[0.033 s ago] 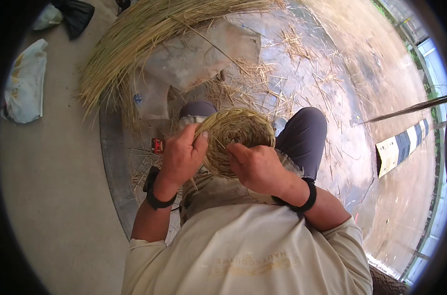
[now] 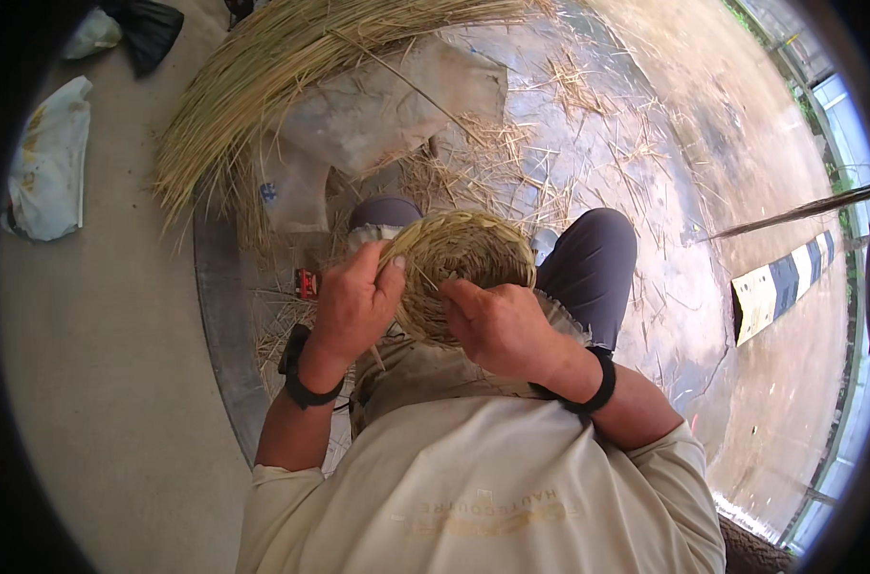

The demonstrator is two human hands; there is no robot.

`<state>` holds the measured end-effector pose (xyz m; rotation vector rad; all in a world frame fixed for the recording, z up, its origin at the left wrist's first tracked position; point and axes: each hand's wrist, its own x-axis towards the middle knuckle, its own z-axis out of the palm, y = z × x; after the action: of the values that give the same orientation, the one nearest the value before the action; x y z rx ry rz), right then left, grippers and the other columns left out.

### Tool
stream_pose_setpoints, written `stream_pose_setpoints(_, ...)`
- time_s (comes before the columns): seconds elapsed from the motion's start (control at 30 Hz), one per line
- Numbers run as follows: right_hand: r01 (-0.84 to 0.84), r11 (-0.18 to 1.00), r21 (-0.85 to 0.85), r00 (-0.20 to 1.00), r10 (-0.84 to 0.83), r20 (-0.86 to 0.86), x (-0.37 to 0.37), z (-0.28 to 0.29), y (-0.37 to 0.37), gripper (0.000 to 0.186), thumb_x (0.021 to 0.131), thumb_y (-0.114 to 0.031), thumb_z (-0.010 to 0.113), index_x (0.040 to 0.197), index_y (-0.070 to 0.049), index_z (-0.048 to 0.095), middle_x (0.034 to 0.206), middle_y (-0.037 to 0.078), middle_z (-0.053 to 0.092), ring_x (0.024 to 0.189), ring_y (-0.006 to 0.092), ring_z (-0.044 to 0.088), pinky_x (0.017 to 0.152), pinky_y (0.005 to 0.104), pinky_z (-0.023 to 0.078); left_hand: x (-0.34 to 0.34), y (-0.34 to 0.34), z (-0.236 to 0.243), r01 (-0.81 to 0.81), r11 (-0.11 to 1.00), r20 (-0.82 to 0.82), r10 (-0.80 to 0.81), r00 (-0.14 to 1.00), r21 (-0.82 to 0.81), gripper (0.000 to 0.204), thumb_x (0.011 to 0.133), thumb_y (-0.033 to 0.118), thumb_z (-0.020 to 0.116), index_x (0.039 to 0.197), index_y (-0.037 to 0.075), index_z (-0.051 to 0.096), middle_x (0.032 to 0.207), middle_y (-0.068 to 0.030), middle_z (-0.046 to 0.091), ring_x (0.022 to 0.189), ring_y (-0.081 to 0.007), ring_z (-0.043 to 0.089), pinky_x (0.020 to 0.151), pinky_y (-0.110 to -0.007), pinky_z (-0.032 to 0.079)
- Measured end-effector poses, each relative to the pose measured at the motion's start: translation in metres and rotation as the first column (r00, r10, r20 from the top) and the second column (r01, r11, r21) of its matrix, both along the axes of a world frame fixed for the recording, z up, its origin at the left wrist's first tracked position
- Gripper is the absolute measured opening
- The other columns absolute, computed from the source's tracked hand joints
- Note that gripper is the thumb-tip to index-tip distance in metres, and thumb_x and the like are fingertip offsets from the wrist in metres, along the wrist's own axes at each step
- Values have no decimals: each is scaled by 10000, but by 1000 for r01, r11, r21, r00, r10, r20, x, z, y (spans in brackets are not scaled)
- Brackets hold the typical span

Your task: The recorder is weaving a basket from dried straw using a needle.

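Observation:
A small round basket (image 2: 459, 239) of coiled, woven straw sits over my lap between my knees, its hollow facing up. My left hand (image 2: 356, 295) is closed on its left rim, with the thumb on the inner side and the fingers hidden outside. Inside the near right part of the basket, my right hand (image 2: 500, 320) is closed in a pinch. A thin straw strand (image 2: 423, 275) runs from near my left thumb to my right fingertips. Below my left hand a short straw end (image 2: 376, 357) sticks out.
A large bundle of long straw (image 2: 253, 105) lies ahead on the left, beside a clear plastic sheet (image 2: 387, 105). Loose straw bits (image 2: 573, 91) litter the floor. A small red box (image 2: 307, 284) is left of my left hand. White bag (image 2: 52, 163) far left; striped barrier (image 2: 784, 284) right.

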<state>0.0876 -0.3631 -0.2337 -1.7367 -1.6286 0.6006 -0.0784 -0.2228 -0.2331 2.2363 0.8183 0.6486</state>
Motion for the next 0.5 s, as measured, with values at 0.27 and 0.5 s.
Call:
stream_pose_setpoints(0.27,37,999,0,960,-36,-277,-6,4,-1,124,954,-140,607,958,-18,626,750,232,663,719,452,660,647,525,533,2,-5,1,-8,994,-22,11,1000,112,188,963,109,617,1105,-13,617,820,-244,681,756,-448,692,633,-456,540)
stream_pose_setpoints(0.5,53,998,30,930,-39,-366,-4,8,14,159,968,-121,596,879,11,589,785,270,637,764,484,627,659,529,500,7,-14,4,-48,991,-5,49,999,123,176,961,114,637,1091,-3,616,813,-232,678,764,-440,692,620,-466,538)
